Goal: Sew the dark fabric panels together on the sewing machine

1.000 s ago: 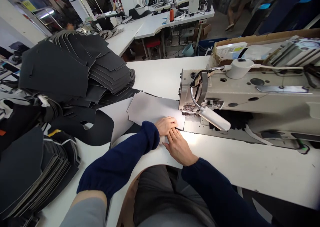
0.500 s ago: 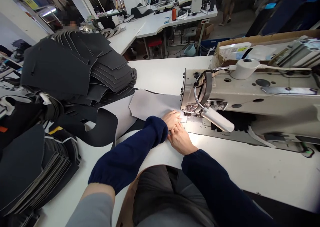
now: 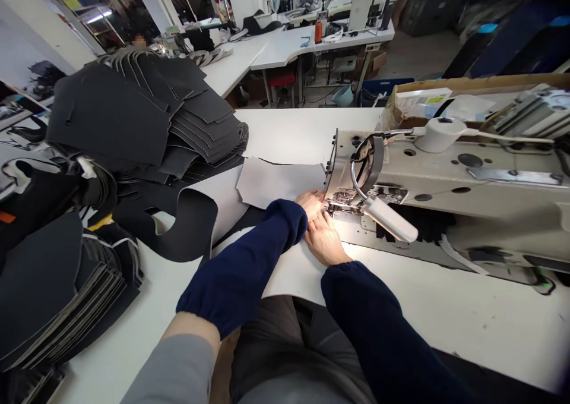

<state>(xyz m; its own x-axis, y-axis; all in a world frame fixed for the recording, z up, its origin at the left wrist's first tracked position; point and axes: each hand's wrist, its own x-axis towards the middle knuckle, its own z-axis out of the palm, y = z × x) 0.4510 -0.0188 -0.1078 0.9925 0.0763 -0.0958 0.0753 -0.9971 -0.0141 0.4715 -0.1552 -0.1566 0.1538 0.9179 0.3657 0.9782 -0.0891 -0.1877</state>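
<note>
A light-grey fabric piece (image 3: 278,181) lies flat on the white table, its right end reaching the needle area of the sewing machine (image 3: 356,196). My left hand (image 3: 310,203) is closed on this end, just left of the presser foot, its fingertips partly hidden. Right below it, my right hand (image 3: 326,240) is closed at the same edge, fingers pressed together and thumb side against my left hand. A small lamp (image 3: 392,218) on a bendable neck lights the spot. Under the grey piece runs a larger dark piece with a curved cut-out (image 3: 187,232).
A tall stack of dark cut panels (image 3: 111,113) stands at the back left, with another stack (image 3: 40,291) at the near left. Behind the machine is a cardboard box (image 3: 503,83) of odds and ends. Farther off, another worktable (image 3: 285,50) holds an orange thread cone (image 3: 317,32).
Both hands have shifted slightly toward the needle, and the pale bit beside my fingertips is now hidden. The whole view has moved a little. The walking person at the back has left view.
</note>
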